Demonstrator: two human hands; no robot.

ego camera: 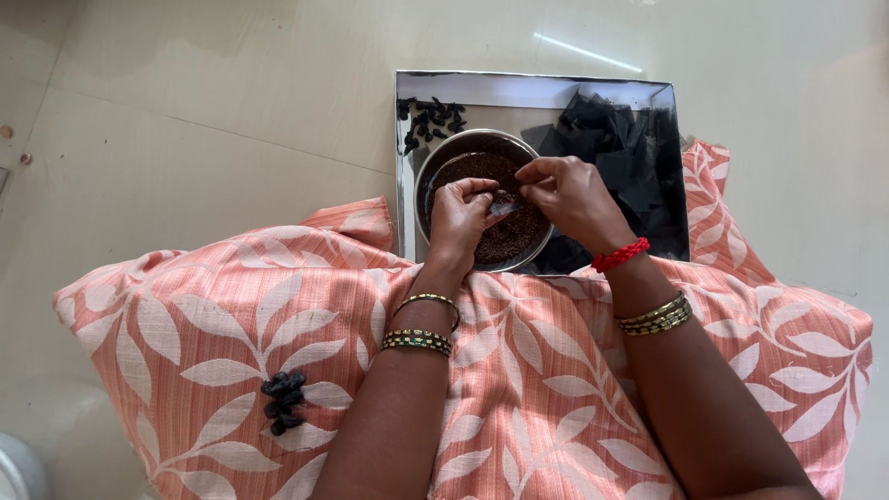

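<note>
My left hand [460, 219] and my right hand [572, 196] meet over a round steel bowl [444, 153] filled with dark brown granular matter [505, 236]. Together the fingers pinch a small dark piece [503, 203] between them, just above the bowl. The bowl sits in a square steel tray [519, 91]. A heap of black cut pieces [630, 157] fills the tray's right side. A few small dark rolled bits [431, 118] lie in the tray's far left corner. Bangles ring both wrists, and a red thread is tied on the right one.
Peach cloth with a white leaf print [231, 324] covers my lap below the tray. A small cluster of dark rolled bits [282, 403] rests on the cloth at the left. Pale floor tiles [231, 102] surround everything. A pale round container's edge [18, 468] shows at bottom left.
</note>
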